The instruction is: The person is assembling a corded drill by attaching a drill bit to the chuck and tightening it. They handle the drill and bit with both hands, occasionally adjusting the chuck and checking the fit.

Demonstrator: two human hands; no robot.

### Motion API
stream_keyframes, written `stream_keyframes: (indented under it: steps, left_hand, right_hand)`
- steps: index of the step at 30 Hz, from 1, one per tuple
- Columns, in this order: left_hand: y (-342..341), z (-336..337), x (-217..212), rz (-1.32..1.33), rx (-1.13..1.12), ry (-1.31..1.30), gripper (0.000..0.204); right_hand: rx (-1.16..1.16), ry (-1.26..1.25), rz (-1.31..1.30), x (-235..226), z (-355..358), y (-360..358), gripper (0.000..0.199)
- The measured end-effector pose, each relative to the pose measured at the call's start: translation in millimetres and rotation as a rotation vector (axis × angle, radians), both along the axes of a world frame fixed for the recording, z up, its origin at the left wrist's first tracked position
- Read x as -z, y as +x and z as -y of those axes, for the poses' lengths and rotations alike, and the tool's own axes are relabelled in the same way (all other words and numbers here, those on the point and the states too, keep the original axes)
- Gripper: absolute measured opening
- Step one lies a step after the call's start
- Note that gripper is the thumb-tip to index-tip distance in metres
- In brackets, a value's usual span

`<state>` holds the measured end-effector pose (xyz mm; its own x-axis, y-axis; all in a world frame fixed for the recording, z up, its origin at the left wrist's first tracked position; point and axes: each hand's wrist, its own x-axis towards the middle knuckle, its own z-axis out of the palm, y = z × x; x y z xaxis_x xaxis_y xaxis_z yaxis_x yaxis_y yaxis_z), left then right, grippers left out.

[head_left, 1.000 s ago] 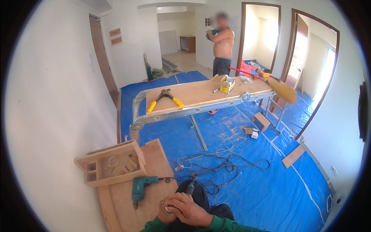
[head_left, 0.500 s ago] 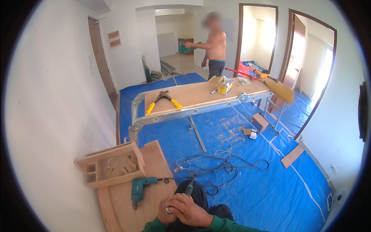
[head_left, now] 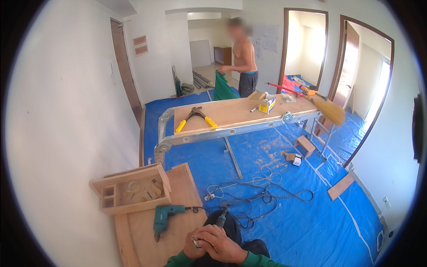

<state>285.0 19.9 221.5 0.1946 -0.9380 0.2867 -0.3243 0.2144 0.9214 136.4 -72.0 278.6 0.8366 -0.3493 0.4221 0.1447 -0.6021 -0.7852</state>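
Both hands meet over my lap at the bottom centre. My left hand (head_left: 191, 247) is closed around the near end of a slim teal-and-dark corded power tool (head_left: 221, 219), where a small pale metallic part shows between the fingers. Over the front of it lies my right hand (head_left: 221, 244), closed on the same tool; its exact kind is hidden by my fingers. To the left, a teal corded drill (head_left: 165, 218) rests on a plywood board (head_left: 182, 191). A wooden tool tray (head_left: 138, 205) behind the drill holds a tape roll and small wooden pieces.
An aluminium ladder platform (head_left: 222, 134) topped with plywood carries yellow-handled pliers-like tool (head_left: 195, 118), a small yellow box (head_left: 267, 106) and a broom (head_left: 330, 111). Tangled cords (head_left: 262, 191) lie on blue sheeting (head_left: 302, 222). Beyond the platform another person (head_left: 244, 58) holds green cloth (head_left: 223, 86).
The view has shifted slightly left, so the room sits further right. The other person has turned and lowered the green cloth, which now hangs open. My hands keep their grip.
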Motion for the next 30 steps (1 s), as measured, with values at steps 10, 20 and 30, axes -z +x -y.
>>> stream_keyframes:
  steps: [10, 20, 30]
  left_hand:
    - [1.1, 1.9, 21.8, -0.052, 0.054, -0.006, 0.033]
    - [-20.6, -8.6, 40.1, 0.058, -0.251, -0.082, 0.047]
    - [-47.1, -11.3, 30.0, 0.314, -0.268, -0.102, 0.043]
  right_hand:
    - [0.036, -0.05, -0.077, -10.5, 0.2, -10.3, 0.031]
    - [0.304, -0.227, -0.175, -21.3, -11.8, -27.0, 0.054]
    - [0.415, -0.49, -0.184, -32.6, -12.5, -30.1, 0.05]
